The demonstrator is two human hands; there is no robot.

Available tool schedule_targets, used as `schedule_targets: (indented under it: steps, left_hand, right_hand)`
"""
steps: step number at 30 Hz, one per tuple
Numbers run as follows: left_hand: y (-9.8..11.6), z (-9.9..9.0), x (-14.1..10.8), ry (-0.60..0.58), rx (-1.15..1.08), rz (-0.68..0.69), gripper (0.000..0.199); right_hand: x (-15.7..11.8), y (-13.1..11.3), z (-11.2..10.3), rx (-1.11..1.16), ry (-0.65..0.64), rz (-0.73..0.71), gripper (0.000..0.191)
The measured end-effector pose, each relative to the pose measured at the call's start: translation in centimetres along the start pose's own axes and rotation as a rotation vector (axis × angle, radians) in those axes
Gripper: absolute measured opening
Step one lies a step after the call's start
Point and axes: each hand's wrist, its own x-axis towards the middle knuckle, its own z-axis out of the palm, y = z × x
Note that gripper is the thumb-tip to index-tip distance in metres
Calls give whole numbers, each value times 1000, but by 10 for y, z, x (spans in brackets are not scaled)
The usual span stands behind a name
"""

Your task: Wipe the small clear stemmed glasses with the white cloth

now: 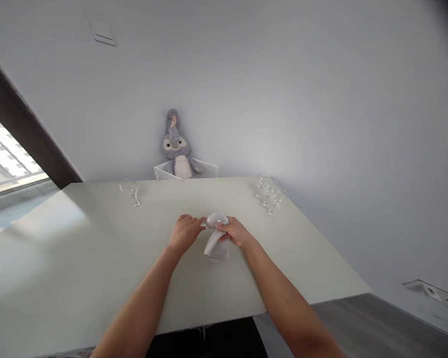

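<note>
Above the middle of the white table, a clear stemmed glass (216, 219) lies sideways between my two hands. My left hand (187, 230) has its fingers closed on the foot end of the glass. At the bowl end, my right hand (234, 230) is closed on a white cloth (216, 248). Part of the cloth sits at the bowl, and the rest hangs below my fingers. How far the cloth reaches into the bowl is hard to make out.
On the table (104, 268), another stemmed glass (130, 189) stands at the back left. Several stemmed glasses (269, 190) are grouped at the back right. Behind the far edge, a grey plush toy (179, 149) sits in a white basket (210, 170) against the wall.
</note>
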Motion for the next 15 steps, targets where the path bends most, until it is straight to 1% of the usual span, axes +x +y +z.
schedule_targets:
  steps: [1,3,5,7,8,9,10,11,12,13,14,15]
  left_hand:
    - [-1,1,-1,-38,37,-11,32]
    - [-2,2,-2,-85,35,-60,33]
    - [-1,2,-2,-129,-22,-124,33]
    - [0,0,-2,-167,-85,-194,32]
    - [0,-1,-1,-174,-104,-239,33]
    - [-1,-2,-1,-173,-113,-289,33]
    - [-3,-3,0,-163,-111,-342,34]
    - [-5,-4,0,-146,-96,-391,34]
    - [-8,-4,0,-126,-71,-428,34]
    - [-10,-4,0,-106,-39,-446,34]
    - [-12,-4,0,-88,1,-438,33]
    - [-14,-4,-1,-74,47,-408,30]
  right_hand:
    - [-2,-3,-3,-99,-41,-38,35]
    - [-6,-9,-11,-335,-90,-132,28]
    - [-6,-13,-20,-558,-75,-219,19]
    - [-5,-15,-28,-702,-4,-289,18]
    - [-3,-16,-31,-738,59,-316,20]
    - [-2,-16,-33,-752,147,-344,23]
    - [-2,-15,-32,-749,262,-379,27]
    - [-2,-15,-30,-742,387,-421,32]
    - [-3,-15,-26,-749,480,-478,36]
    - [-4,-14,-20,-785,512,-552,39]
    - [-6,-13,-12,-854,475,-634,41]
    - [-8,-12,-4,-946,382,-706,42]
